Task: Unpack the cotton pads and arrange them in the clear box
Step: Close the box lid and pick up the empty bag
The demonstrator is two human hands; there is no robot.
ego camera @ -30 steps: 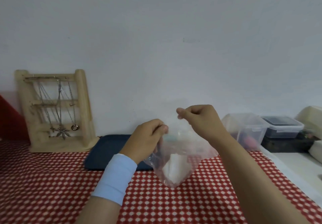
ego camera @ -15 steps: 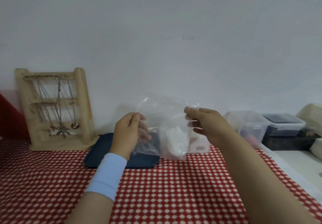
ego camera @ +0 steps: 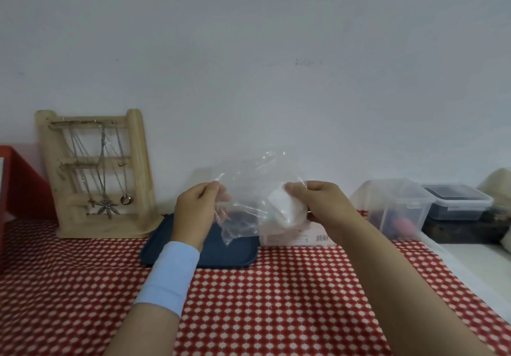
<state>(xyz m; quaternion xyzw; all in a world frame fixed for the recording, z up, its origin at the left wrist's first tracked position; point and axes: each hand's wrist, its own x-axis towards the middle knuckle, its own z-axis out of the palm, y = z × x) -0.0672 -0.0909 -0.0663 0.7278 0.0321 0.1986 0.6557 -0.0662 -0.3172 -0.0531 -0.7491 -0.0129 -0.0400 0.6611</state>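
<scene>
- Hard to count through the crinkled plastic bag (ego camera: pixel 249 189): cotton pads (ego camera: pixel 280 206), a white wad at its 3 o'clock side; barcoded box (ego camera: pixel 298 236) behind, partly covered.
- Raised above the navy tray (ego camera: pixel 237 253): left hand (ego camera: pixel 197 209) at the bag's 9 o'clock, right hand (ego camera: pixel 322 203) at 3 o'clock.
- Pinching the film's edge with left fingertips; gripping the bag around the wad with curled right fingers and thumb.

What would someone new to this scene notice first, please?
At the centre, the left hand and right hand hold a clear plastic bag with white cotton pads inside, above the red checked tablecloth. A wooden necklace stand stands at the left by the wall; a clear box sits at the right.
</scene>
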